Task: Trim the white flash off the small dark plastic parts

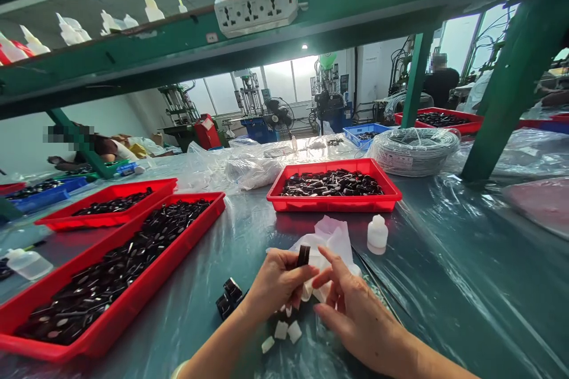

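My left hand (278, 284) pinches a small black plastic part (303, 254) upright between thumb and fingers. Just to its right, my right hand (351, 302) touches a crumpled white cloth (331, 240) with its fingertips and seems to press it against the part. Under my hands lie a few small white pads (281, 330) on the plastic-covered table. A small cluster of black parts (229, 297) sits just left of my left hand. A small white bottle (377, 234) stands upright beyond my right hand.
A long red tray (133, 299) full of black parts lies at left, a second red tray (57, 222) behind it, a third tray (333, 204) straight ahead. A grey cable coil (413, 151) sits behind. A green shelf with a power strip (256, 10) hangs overhead. Other people sit at far left and far right.
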`<state>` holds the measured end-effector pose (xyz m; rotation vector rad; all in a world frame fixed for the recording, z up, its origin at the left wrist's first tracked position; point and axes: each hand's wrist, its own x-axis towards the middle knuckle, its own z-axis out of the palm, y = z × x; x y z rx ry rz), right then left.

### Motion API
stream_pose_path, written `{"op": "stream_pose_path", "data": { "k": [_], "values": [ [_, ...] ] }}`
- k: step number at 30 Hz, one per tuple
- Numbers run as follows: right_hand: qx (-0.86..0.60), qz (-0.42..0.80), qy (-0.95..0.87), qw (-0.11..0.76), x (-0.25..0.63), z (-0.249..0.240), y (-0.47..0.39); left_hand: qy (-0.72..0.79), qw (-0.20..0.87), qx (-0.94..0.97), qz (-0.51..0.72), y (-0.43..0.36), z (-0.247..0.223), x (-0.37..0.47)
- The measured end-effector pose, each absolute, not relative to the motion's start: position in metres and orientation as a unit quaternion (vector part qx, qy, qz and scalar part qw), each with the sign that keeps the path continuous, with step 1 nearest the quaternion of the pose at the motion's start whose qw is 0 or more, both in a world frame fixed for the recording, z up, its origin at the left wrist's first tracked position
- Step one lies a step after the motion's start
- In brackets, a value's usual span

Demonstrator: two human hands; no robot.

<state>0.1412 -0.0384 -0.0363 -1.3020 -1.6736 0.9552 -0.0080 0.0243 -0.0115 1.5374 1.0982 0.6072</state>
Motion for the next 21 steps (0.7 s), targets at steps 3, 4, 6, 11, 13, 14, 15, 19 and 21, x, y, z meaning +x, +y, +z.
{"op": "stream_pose_path", "data": {
  "k": [3, 4, 6, 11, 13, 14, 15, 19, 21],
  "values": [
    [-0.517, 0.371, -0.652, 0.411, 0.141, -0.037, -0.038, 0.486, 0.527, 0.639, 0.279, 0.03, -0.006, -0.007],
    [-0.516, 0.367, -0.655, 0.412, 0.142, -0.036, -0.038, 0.493, 0.525, 0.637, 0.276, 0.031, -0.004, -0.006],
    [-0.507, 0.366, -0.664, 0.41, 0.142, -0.034, -0.038, 0.505, 0.523, 0.636, 0.26, 0.034, 0.003, -0.003],
    [-0.489, 0.372, -0.68, 0.401, 0.141, -0.031, -0.041, 0.528, 0.497, 0.654, 0.215, 0.053, 0.026, 0.01],
    [-0.484, 0.369, -0.686, 0.398, 0.141, -0.032, -0.041, 0.54, 0.473, 0.666, 0.205, 0.067, 0.035, 0.018],
    [-0.48, 0.366, -0.69, 0.399, 0.141, -0.032, -0.041, 0.548, 0.459, 0.67, 0.199, 0.076, 0.038, 0.022],
    [-0.478, 0.361, -0.693, 0.4, 0.142, -0.033, -0.041, 0.558, 0.446, 0.673, 0.194, 0.084, 0.04, 0.027],
    [-0.484, 0.334, -0.709, 0.388, 0.142, -0.033, -0.041, 0.598, 0.409, 0.668, 0.17, 0.116, 0.042, 0.046],
    [-0.495, 0.33, -0.716, 0.366, 0.142, -0.03, -0.041, 0.611, 0.399, 0.663, 0.165, 0.129, 0.041, 0.054]
  ]
}}
